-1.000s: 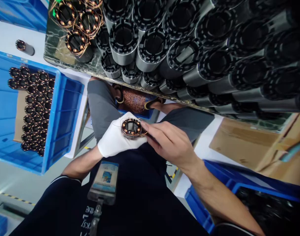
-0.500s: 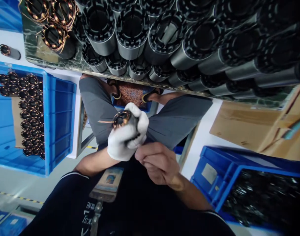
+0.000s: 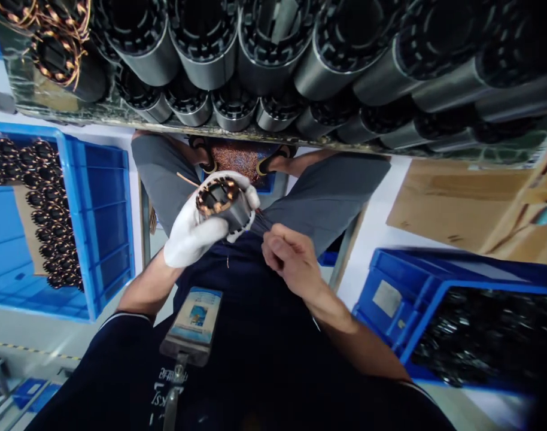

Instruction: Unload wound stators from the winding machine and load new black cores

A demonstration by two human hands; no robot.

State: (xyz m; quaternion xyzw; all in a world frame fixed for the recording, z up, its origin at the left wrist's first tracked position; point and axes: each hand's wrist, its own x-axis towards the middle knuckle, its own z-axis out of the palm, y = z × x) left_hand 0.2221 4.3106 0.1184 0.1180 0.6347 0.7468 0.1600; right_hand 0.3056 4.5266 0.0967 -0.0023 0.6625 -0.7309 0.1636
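Note:
My left hand point(image 3: 190, 236), in a white glove, is wrapped round a metal motor core point(image 3: 235, 214) with copper windings at its upper end. A copper wire point(image 3: 187, 178) sticks out from the core toward the upper left. To the right of the core, a short distance away, my bare right hand point(image 3: 291, 257) is closed with its fingers curled. Whatever lies between those fingers, if anything, is too small to make out. Both hands are above my lap, below the edge of the bench.
Many metal cores point(image 3: 206, 51) stand along the bench edge point(image 3: 188, 129). Wound cores point(image 3: 60, 57) sit at its left. A blue bin point(image 3: 91, 227) with wound cores is at left; another blue bin point(image 3: 385, 299) with dark parts is at right. Cardboard point(image 3: 435, 209) lies beyond it.
My left hand has moved left and up, and the core is turned so more of its side shows. My right hand has moved away from the glove, up and slightly right. The view has shifted.

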